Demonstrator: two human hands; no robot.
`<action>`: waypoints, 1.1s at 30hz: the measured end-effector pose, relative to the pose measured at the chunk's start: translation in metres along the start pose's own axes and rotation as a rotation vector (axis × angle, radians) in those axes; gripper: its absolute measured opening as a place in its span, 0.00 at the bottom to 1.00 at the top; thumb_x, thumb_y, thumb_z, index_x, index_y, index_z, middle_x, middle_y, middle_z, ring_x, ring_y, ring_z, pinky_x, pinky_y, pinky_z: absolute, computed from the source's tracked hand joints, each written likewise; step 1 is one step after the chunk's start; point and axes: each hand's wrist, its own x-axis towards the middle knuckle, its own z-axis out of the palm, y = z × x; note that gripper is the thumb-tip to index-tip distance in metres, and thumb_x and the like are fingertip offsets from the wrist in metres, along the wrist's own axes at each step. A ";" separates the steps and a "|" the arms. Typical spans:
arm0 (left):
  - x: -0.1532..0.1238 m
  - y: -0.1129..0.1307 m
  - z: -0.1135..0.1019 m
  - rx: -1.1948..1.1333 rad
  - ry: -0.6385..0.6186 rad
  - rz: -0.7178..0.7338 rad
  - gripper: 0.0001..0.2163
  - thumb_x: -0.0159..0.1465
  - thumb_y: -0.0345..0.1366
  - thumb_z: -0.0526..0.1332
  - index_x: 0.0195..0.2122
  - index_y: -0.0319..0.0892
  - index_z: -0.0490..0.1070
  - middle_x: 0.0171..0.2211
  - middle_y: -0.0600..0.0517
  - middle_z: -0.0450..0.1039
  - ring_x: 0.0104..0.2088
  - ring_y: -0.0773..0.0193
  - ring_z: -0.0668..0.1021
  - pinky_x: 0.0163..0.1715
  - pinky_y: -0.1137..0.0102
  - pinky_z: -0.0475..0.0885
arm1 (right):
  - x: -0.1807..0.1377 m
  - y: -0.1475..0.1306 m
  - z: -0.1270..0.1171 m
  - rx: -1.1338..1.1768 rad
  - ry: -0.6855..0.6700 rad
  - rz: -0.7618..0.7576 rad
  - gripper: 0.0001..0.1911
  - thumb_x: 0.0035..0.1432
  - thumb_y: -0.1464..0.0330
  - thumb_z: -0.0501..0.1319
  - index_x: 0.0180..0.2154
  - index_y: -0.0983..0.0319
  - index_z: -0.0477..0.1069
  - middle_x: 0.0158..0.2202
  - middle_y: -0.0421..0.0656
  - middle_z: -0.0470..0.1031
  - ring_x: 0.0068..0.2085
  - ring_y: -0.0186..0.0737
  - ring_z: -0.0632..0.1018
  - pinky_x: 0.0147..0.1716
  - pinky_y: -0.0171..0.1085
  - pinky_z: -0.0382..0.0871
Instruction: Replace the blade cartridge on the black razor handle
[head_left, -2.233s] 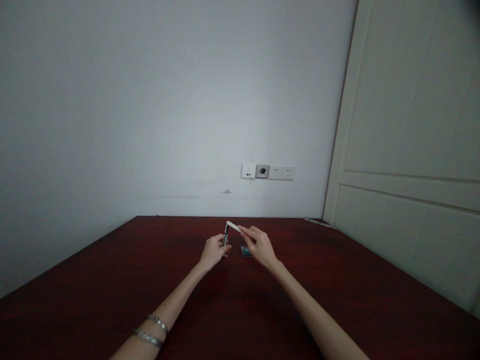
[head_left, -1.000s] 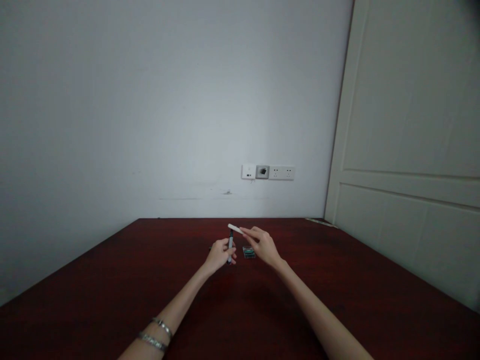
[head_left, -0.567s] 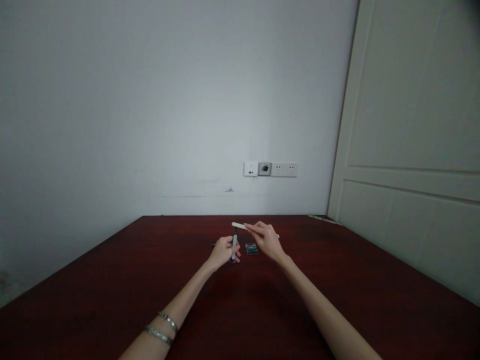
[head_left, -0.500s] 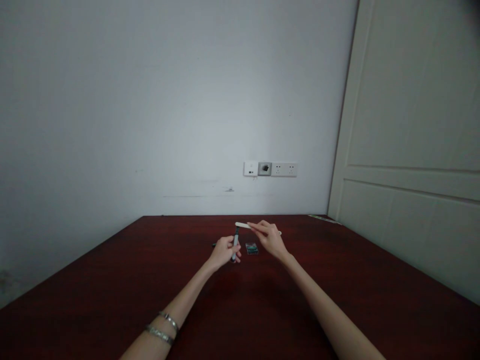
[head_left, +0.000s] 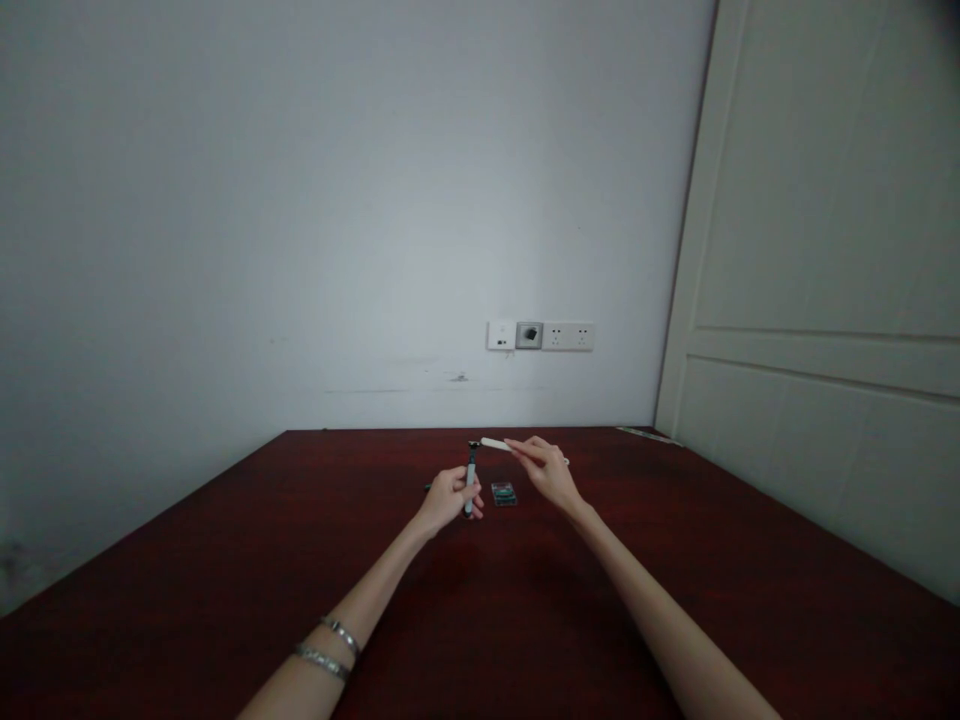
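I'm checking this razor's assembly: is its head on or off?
On: a dark head sits crosswise at the top of the razor, which the left hand grips.

the left hand (head_left: 448,500) hides part of the razor (head_left: 470,474), the right hand (head_left: 549,472) part of the stick (head_left: 494,444). a dark thing (head_left: 427,487) beside the left hand is too small to tell, as is what the box (head_left: 506,503) holds. the bottom edge cuts both forearms (head_left: 667,630).
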 end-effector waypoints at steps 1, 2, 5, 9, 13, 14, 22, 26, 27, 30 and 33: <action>0.000 0.000 -0.001 -0.004 0.008 0.006 0.09 0.56 0.37 0.60 0.29 0.38 0.62 0.21 0.51 0.72 0.19 0.65 0.76 0.18 0.75 0.67 | 0.000 0.004 -0.002 0.017 0.011 0.023 0.16 0.59 0.62 0.53 0.46 0.57 0.73 0.29 0.42 0.71 0.28 0.34 0.70 0.30 0.33 0.63; 0.000 0.000 -0.002 -0.006 0.016 0.011 0.09 0.56 0.37 0.60 0.29 0.38 0.62 0.21 0.51 0.72 0.19 0.65 0.76 0.18 0.75 0.67 | 0.000 0.006 -0.002 0.043 0.025 0.050 0.17 0.58 0.62 0.54 0.46 0.59 0.73 0.29 0.42 0.71 0.28 0.35 0.70 0.30 0.33 0.63; 0.002 -0.002 -0.004 -0.003 0.034 0.025 0.08 0.56 0.37 0.60 0.30 0.38 0.62 0.21 0.51 0.72 0.19 0.65 0.76 0.19 0.75 0.67 | 0.003 0.000 0.002 0.213 0.053 0.197 0.21 0.55 0.58 0.56 0.44 0.64 0.73 0.26 0.42 0.70 0.26 0.34 0.69 0.25 0.33 0.63; 0.005 -0.006 -0.004 0.001 0.053 0.046 0.08 0.55 0.37 0.60 0.30 0.38 0.62 0.20 0.52 0.71 0.18 0.65 0.76 0.18 0.74 0.68 | 0.005 -0.031 0.018 0.599 -0.020 0.491 0.22 0.52 0.54 0.55 0.39 0.66 0.70 0.22 0.38 0.64 0.17 0.27 0.60 0.12 0.28 0.52; 0.008 -0.008 -0.001 -0.014 0.043 0.088 0.11 0.54 0.40 0.61 0.29 0.38 0.63 0.19 0.52 0.71 0.18 0.65 0.75 0.19 0.73 0.69 | -0.001 -0.057 0.030 0.805 -0.108 0.651 0.22 0.49 0.51 0.56 0.33 0.64 0.65 0.18 0.34 0.61 0.15 0.24 0.57 0.09 0.25 0.45; 0.009 -0.008 -0.001 -0.019 0.038 0.094 0.11 0.53 0.40 0.61 0.29 0.38 0.63 0.20 0.52 0.71 0.19 0.65 0.75 0.19 0.72 0.69 | -0.004 -0.061 0.032 0.825 -0.127 0.675 0.21 0.48 0.50 0.56 0.32 0.63 0.64 0.17 0.33 0.61 0.14 0.24 0.57 0.09 0.24 0.44; 0.010 -0.011 -0.002 -0.076 0.050 0.143 0.15 0.49 0.44 0.65 0.29 0.37 0.64 0.19 0.54 0.70 0.18 0.66 0.74 0.19 0.72 0.68 | -0.033 -0.086 0.042 0.894 -0.158 0.749 0.23 0.47 0.47 0.56 0.30 0.61 0.59 0.14 0.28 0.56 0.11 0.21 0.51 0.08 0.24 0.42; 0.009 -0.012 -0.001 -0.074 0.006 0.119 0.14 0.51 0.43 0.64 0.30 0.38 0.64 0.20 0.53 0.70 0.19 0.65 0.74 0.20 0.71 0.69 | -0.025 -0.089 0.042 0.974 -0.042 0.715 0.24 0.44 0.46 0.57 0.30 0.60 0.58 0.13 0.27 0.52 0.11 0.21 0.51 0.09 0.24 0.40; 0.010 -0.011 0.000 -0.076 -0.004 0.125 0.14 0.51 0.42 0.63 0.30 0.38 0.64 0.20 0.53 0.71 0.19 0.65 0.74 0.20 0.71 0.69 | -0.026 -0.089 0.043 0.978 -0.027 0.722 0.25 0.44 0.46 0.57 0.30 0.60 0.58 0.12 0.26 0.51 0.11 0.21 0.51 0.09 0.24 0.40; 0.010 -0.008 0.002 -0.076 0.017 0.167 0.13 0.50 0.40 0.65 0.28 0.37 0.65 0.20 0.53 0.71 0.20 0.66 0.74 0.21 0.73 0.69 | -0.033 -0.090 0.049 0.976 -0.050 0.766 0.24 0.45 0.46 0.57 0.29 0.60 0.57 0.13 0.27 0.52 0.12 0.20 0.49 0.09 0.23 0.39; 0.009 -0.004 0.002 -0.076 0.043 0.167 0.13 0.48 0.41 0.66 0.26 0.37 0.65 0.19 0.54 0.69 0.19 0.68 0.73 0.20 0.74 0.68 | -0.038 -0.093 0.051 0.988 -0.053 0.763 0.24 0.46 0.46 0.57 0.29 0.60 0.57 0.14 0.27 0.52 0.12 0.20 0.48 0.09 0.24 0.39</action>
